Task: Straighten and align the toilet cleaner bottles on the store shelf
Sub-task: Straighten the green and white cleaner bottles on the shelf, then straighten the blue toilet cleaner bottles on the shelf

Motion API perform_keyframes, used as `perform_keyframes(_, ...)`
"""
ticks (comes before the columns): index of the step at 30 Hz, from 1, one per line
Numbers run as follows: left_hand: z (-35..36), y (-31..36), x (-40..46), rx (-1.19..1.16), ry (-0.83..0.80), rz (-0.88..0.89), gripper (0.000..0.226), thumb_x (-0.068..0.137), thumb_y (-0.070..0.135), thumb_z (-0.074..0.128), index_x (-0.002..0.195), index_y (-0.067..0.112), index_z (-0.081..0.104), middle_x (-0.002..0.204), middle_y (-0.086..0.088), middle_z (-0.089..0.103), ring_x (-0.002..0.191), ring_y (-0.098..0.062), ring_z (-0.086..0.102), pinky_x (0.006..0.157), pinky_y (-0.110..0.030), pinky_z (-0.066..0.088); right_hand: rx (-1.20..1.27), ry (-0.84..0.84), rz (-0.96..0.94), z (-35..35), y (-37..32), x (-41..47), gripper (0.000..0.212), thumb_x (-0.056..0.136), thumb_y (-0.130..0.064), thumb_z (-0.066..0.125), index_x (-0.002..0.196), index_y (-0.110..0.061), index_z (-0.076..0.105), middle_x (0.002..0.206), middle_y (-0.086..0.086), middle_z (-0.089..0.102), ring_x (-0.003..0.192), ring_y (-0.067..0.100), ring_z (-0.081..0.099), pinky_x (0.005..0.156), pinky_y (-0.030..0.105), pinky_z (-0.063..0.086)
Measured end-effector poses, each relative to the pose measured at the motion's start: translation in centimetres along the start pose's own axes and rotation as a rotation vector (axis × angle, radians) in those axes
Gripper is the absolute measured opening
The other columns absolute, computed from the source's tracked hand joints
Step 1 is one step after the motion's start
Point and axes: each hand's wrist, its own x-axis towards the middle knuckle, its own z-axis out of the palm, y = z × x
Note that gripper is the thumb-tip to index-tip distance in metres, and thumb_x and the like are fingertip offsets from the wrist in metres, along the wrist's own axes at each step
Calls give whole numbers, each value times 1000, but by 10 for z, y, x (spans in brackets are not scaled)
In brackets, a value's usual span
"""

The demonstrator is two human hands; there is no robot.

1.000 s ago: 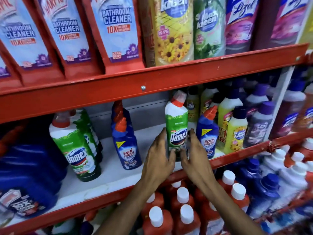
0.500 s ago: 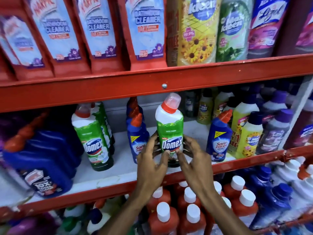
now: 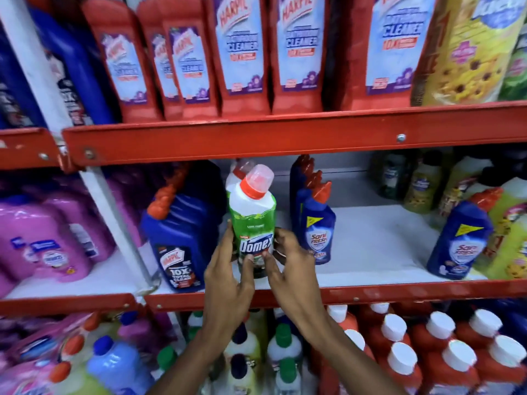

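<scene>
Both hands, left hand (image 3: 225, 276) and right hand (image 3: 288, 265), clasp the green Domex bottle (image 3: 252, 223), now carried leftward from the Sani Fresh bottle (image 3: 316, 229) into the Domex row, nearly aligned.

Both hands, the left hand (image 3: 228, 276) and the right hand (image 3: 291, 269), clasp the lower body of a green Domex bottle (image 3: 252, 220) standing upright on the white shelf (image 3: 370, 240), between a dark blue Harpic bottle (image 3: 178, 240) and a Sani Fresh bottle (image 3: 316, 226).
</scene>
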Motion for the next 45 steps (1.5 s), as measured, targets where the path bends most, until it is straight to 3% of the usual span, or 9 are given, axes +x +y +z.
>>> perform_keyframes(3,-5,-18,4,40,-39,-2,63,100,27,52,158,23,27,158,0,46,141,-14,50,113,-43,46,-54,-29,44,20,4,5,36,91,-16,56,127,-18,54,112,5,74,100,20,71,88,44,59)
perform_keyframes(10,-6,-40,7,76,-114,-22,69,101,16,55,159,27,20,157,-5,48,132,-18,59,110,-38,51,-69,-49,24,29,10,6,43,91,-11,56,133,-16,53,122,4,72,106,18,70,93,41,58)
perform_keyframes(14,-4,-34,2,133,-51,30,70,99,23,53,160,17,18,162,2,33,146,-15,39,117,-13,30,-183,-68,-28,15,9,-3,51,94,-11,58,143,-15,45,140,3,60,121,11,54,103,11,43)
perform_keyframes(16,-1,-25,-3,206,42,143,71,97,28,51,159,16,19,166,-2,25,154,-16,24,125,-32,27,-317,-52,-91,2,11,-10,57,96,-19,55,150,-15,36,154,4,46,138,14,42,113,21,38)
perform_keyframes(20,14,-1,-3,507,75,486,71,92,25,62,154,10,29,163,-25,25,154,-43,20,124,-65,20,-677,49,-250,-33,27,-13,69,93,-21,53,155,-8,26,165,13,27,154,29,22,124,46,29)
perform_keyframes(23,40,16,-2,635,-13,556,83,89,30,65,159,15,22,166,-24,16,154,-49,14,121,-73,14,-882,109,-243,-63,40,-14,79,86,-16,60,156,-5,23,165,22,18,154,41,13,120,59,27)
perform_keyframes(29,108,43,-9,681,-194,570,88,88,35,65,160,15,18,169,-25,-3,155,-51,0,117,-78,11,-1064,233,-75,-130,75,-17,85,84,-17,62,157,-8,20,166,23,8,154,44,4,120,66,19)
perform_keyframes(40,224,92,-23,541,-423,614,78,96,41,48,160,12,14,168,-26,3,156,-48,-3,123,-67,-3,-893,286,137,-222,138,-30,76,93,-16,52,156,1,13,167,24,5,155,40,6,123,56,25)
perform_keyframes(45,271,109,-28,199,-586,361,70,96,40,42,158,15,20,170,-12,18,159,-31,9,129,-55,13,-497,348,264,-250,156,-23,74,96,-14,56,157,-8,15,168,9,15,155,21,13,125,37,25)
